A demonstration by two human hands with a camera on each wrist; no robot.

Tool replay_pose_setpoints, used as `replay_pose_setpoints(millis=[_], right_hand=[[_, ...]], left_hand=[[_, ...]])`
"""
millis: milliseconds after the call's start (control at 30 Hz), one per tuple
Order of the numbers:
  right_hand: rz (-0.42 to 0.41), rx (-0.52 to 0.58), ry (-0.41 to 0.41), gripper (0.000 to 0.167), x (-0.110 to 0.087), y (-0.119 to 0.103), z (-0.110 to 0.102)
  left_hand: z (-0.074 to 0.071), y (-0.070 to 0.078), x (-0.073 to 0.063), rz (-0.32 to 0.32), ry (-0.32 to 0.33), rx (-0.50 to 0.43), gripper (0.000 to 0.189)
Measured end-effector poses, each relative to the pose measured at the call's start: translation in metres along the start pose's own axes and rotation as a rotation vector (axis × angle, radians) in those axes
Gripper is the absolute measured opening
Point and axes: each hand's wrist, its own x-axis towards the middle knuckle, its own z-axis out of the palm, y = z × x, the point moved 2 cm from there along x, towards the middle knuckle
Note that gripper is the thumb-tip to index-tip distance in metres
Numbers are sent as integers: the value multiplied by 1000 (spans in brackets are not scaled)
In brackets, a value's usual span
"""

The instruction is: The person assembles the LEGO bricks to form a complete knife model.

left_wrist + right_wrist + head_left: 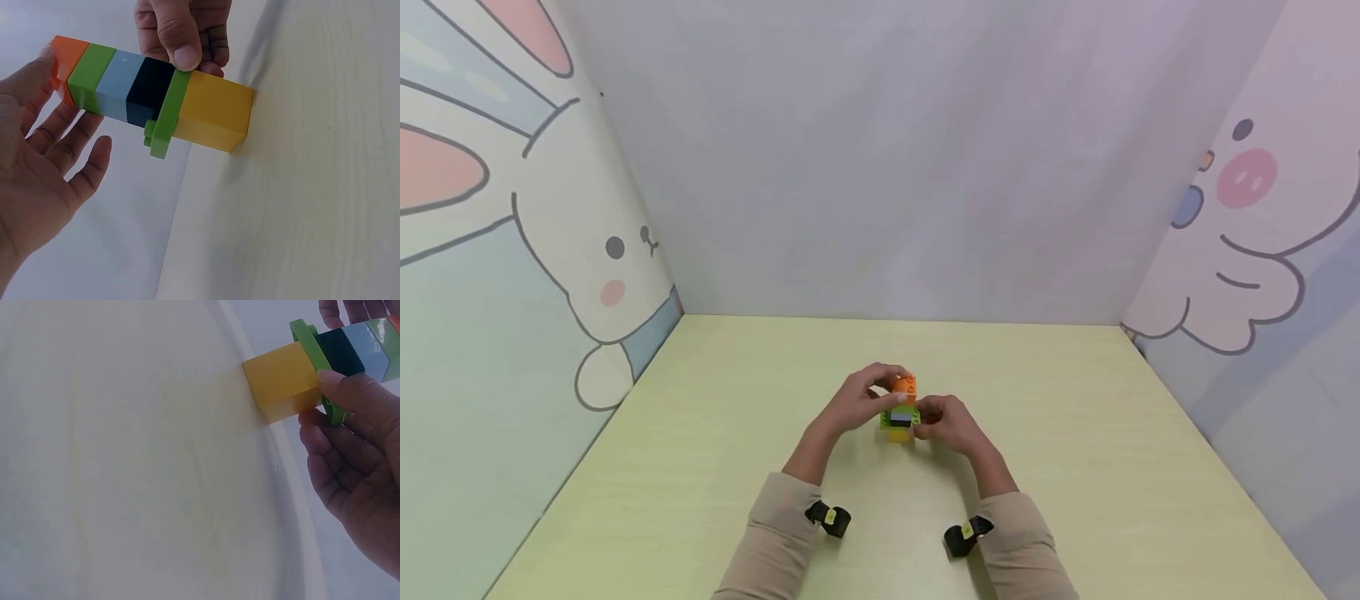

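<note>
A tower of toy building bricks stands upright on the table near the middle of the head view. From the bottom it has a yellow block (212, 112), a thin green plate (167, 119) wider than the tower, a black brick (149, 90), a light blue brick (119, 81), a green brick (90, 75) and an orange brick (907, 388) on top. My left hand (859, 400) pinches the orange brick between thumb and fingers. Lower down, my right hand (951, 423) grips the green plate's edge, its thumb lying against the plate in the right wrist view.
The pale wooden table (775, 358) meets a plain light backdrop (895, 167) behind the tower. Side panels carry a cartoon rabbit (587, 250) on the left and a cartoon pig (1247, 217) on the right. A black camera (831, 518) is strapped to each sleeve.
</note>
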Motion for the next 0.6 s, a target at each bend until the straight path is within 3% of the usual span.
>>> replay_pose_setpoints(millis=[167, 367, 600], right_hand=[[-5, 3, 1, 30, 0, -1, 2], [-31, 0, 3, 30, -1, -3, 4], [-43, -22, 16, 29, 1, -1, 4]], left_hand=[[3, -28, -2, 14, 25, 16, 34], [4, -29, -3, 31, 50, 38, 36], [11, -34, 0, 61, 137, 52, 39]])
